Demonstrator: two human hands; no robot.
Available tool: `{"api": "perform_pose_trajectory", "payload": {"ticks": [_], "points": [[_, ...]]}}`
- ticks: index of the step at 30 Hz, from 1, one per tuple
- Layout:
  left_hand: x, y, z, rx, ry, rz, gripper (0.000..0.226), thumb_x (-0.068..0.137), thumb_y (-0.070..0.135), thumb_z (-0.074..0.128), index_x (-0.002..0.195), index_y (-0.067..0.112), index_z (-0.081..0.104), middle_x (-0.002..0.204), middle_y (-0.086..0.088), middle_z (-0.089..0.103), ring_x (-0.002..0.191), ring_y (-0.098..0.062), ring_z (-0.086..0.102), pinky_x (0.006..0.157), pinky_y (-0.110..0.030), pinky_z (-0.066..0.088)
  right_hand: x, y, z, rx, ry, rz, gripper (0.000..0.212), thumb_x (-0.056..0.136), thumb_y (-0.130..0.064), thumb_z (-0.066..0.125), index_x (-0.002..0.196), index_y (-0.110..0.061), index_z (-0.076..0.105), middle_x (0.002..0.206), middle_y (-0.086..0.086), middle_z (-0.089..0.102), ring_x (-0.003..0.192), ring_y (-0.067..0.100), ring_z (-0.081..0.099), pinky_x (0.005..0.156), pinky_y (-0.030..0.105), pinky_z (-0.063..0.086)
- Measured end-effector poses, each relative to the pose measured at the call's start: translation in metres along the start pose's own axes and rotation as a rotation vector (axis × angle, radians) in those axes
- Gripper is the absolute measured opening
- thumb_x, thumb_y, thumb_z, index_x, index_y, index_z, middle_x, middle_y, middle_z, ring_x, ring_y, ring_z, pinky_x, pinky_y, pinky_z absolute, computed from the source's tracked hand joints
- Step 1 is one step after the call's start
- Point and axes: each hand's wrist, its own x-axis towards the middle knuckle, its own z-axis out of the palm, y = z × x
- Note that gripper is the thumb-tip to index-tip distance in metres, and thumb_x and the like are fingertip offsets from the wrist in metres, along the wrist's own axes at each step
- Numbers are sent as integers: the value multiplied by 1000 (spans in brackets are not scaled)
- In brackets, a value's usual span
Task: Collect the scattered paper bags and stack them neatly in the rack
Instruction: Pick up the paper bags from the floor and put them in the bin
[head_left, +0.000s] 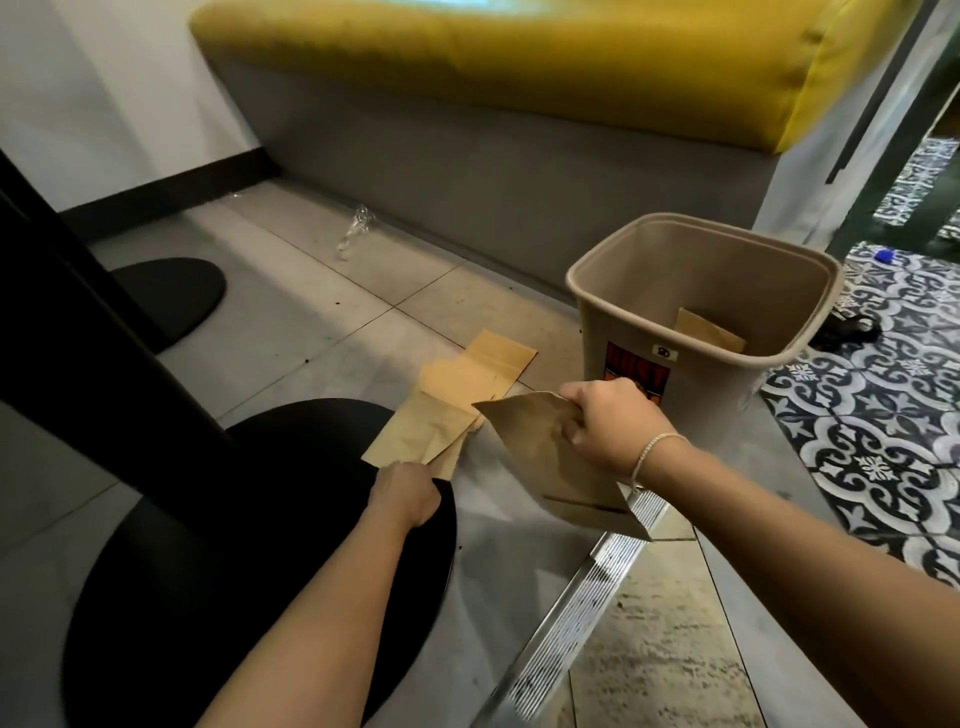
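Right hand (605, 428) fingers pinch a flat bag (545, 462) by its top edge, lifted near the bin (696, 332); left hand (408, 493) grips the floor bags (447, 410) at their near edge. Light, floppy paper, probably creases easily: hold the edges.

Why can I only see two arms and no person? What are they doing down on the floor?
The camera sits on the person's head and looks down, so you see only their arms. The right hand holds one brown paper bag by its top edge, lifted off the floor. The left hand grips the corner of another bag in a small pile of paper bags lying on the grey tiles. Behind them stands a tan plastic bin with one bag in the bin. There is also a yellow bench cushion and a round black table base.
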Motion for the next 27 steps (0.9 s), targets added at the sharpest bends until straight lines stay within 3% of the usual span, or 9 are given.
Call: {"api": "perform_pose_trajectory", "payload": {"ticks": [2, 5, 9, 14, 17, 20, 23, 27], "points": [[-8, -6, -8, -69, 71, -71, 31, 94, 27, 42, 108, 10, 65, 109, -11, 64, 99, -27, 60, 76, -30, 46, -3, -5, -8, 7, 25, -8, 13, 91, -19, 50, 97, -21, 62, 98, 11, 65, 97, 31, 59, 75, 34, 47], [-26, -10, -35, -164, 382, -122, 26, 90, 31, 54, 98, 12, 70, 92, -8, 64, 83, -23, 63, 71, -29, 52, -7, -10, -26, 9, 115, -25, 17, 88, -20, 53, 103, -21, 63, 103, 12, 65, 103, 34, 58, 79, 34, 46], [-51, 1, -100, -386, 725, -67, 18, 89, 19, 58, 97, 8, 70, 100, -15, 64, 91, -29, 60, 75, -31, 43, -14, -15, -67, 81, 369, -48, 19, 88, -16, 52, 101, -18, 64, 102, 9, 67, 101, 32, 59, 87, 37, 49], [-84, 35, -186, -692, 1054, 36, 19, 92, 8, 53, 105, 5, 66, 110, -13, 61, 102, -23, 58, 80, -9, 31, -18, -4, -142, 239, 832, 47, 29, 87, -10, 47, 109, -18, 64, 110, 9, 65, 106, 29, 56, 89, 34, 43], [-97, 63, -232, -729, 1215, 141, 19, 91, 5, 52, 103, 5, 67, 111, -13, 61, 104, -20, 55, 81, 5, 23, -18, 14, -177, 301, 978, 105, 35, 84, -8, 45, 112, -18, 64, 113, 9, 64, 107, 29, 56, 90, 34, 42], [-103, 91, -263, -833, 1332, 227, 18, 89, 3, 53, 99, 5, 67, 109, -12, 61, 101, -15, 55, 80, 8, 25, -17, 37, -185, 280, 951, 204, 33, 86, -10, 45, 114, -17, 61, 115, 12, 63, 108, 33, 54, 88, 36, 43], [-108, 120, -279, -915, 1416, 321, 18, 86, 0, 52, 96, 1, 68, 103, -15, 62, 94, -11, 53, 84, 3, 31, -16, 56, -174, 242, 740, 258, 32, 90, -18, 54, 122, -14, 56, 120, 14, 60, 113, 34, 52, 93, 38, 42], [-116, 155, -285, -964, 1395, 377, 22, 85, -4, 51, 97, 2, 68, 104, -15, 61, 95, -12, 54, 86, -3, 30, -19, 70, -163, 279, 660, 288, 41, 86, -21, 61, 125, -16, 53, 122, 14, 58, 114, 31, 53, 97, 39, 42]]}}
